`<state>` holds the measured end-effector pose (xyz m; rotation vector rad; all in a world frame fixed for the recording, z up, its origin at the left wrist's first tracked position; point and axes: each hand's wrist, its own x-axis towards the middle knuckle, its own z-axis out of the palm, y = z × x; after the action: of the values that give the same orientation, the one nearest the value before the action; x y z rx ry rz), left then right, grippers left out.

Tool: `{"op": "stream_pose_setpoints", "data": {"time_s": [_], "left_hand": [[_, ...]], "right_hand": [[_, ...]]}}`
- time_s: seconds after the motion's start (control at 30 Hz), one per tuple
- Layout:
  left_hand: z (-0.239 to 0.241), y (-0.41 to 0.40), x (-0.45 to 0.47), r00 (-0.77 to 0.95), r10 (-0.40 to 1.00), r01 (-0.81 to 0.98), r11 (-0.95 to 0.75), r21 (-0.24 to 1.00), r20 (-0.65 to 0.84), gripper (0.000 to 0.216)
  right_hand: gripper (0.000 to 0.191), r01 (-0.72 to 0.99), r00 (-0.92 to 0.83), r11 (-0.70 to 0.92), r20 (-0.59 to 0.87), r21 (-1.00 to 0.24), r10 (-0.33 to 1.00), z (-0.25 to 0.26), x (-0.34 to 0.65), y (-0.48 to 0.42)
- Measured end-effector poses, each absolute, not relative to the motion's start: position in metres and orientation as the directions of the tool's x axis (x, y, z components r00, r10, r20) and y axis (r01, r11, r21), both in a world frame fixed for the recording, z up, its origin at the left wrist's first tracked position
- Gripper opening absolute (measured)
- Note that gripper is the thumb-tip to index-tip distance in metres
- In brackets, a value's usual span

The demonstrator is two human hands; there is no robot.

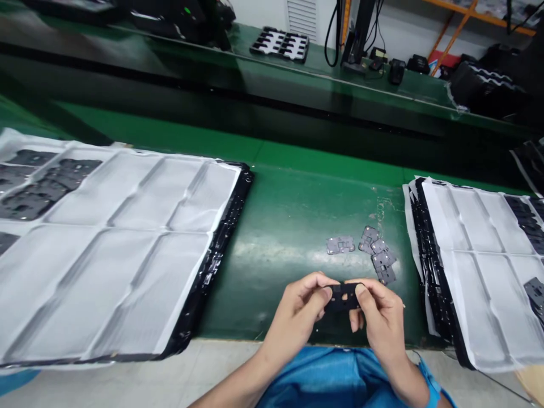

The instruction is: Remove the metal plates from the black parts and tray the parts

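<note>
Between my two hands, over the near edge of the green table (272,283), is a small black plastic plate (339,296) with cutouts. My left hand (304,300) pinches its left end between thumb and fingers. The right end is pinched by my right hand (378,309) in the same way. Just beyond my hands, a single grey plate (340,245) with cutouts lies flat on the table. To its right, several similar grey plates (383,262) lie partly overlapping.
On the left, a stack of black trays (212,249) is topped by a white cloth-like liner (106,277) with dark plates at its far left. A second lined stack (480,272) stands on the right. A raised shelf (323,71) behind holds a black-and-white tray (280,44).
</note>
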<state>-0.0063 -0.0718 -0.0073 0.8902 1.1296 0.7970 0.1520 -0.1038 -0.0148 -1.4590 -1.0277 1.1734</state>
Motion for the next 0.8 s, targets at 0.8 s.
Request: {"op": "stream_pose_setpoints", "data": {"time_s": [0.8], "left_hand": [[-0.01,0.124,-0.088,0.039,0.997,0.707,0.015,0.707,-0.06,0.017]], "right_hand": [[0.021,0.145,-0.305,0.138,0.089,-0.98,0.948,0.053,0.144,-0.135]]}}
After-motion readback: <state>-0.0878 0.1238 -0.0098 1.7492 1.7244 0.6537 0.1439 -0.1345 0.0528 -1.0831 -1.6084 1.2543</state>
